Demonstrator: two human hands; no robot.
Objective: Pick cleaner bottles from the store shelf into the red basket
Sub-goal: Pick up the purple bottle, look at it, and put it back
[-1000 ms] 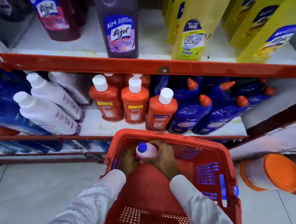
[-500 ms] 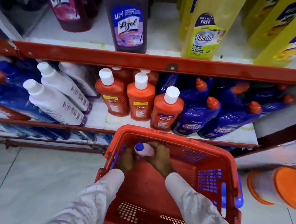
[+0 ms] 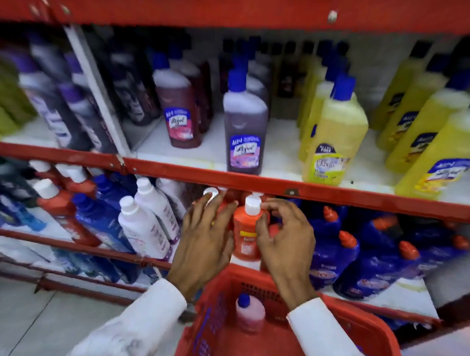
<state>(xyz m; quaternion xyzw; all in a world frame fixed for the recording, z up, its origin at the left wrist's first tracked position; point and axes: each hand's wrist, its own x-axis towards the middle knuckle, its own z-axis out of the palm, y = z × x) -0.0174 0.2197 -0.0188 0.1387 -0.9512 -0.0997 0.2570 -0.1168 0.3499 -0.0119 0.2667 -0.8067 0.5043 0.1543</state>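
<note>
Landmark for this entry: the red basket (image 3: pixel 350 341), which sits low in the head view just in front of the lower store shelf (image 3: pixel 403 296). One pink cleaner bottle with a blue cap (image 3: pixel 248 313) stands inside the basket, near its far wall. Directly beyond the basket's far rim stand the orange cleaner bottles with white caps; I take the middle one, the orange bottle (image 3: pixel 248 234), as the target. My left hand (image 3: pixel 205 241) is spread wide, fingers fanned over the neighbouring orange bottle on the left of the target, palm not closed on anything. My right hand (image 3: pixel 286 242) is curled part-open on the target's right flank, thumb near its shoulder; contact looks likely but I cannot tell whether it bears any weight yet. Judgement: the step is the grasp, not the lift. To do it well I would close the right hand round the body below the white cap (image 3: pixel 253 204), not on the cap itself, and use the left hand to steady the neighbours so none topples. The red shelf edge (image 3: pixel 338 194) above the basket hangs close over the caps, so the bottle should come toward the basket before rising. Blue bottles with orange caps (image 3: pixel 334 257) crowd the right side beyond the basket; keep the wrist clear of them.
</note>
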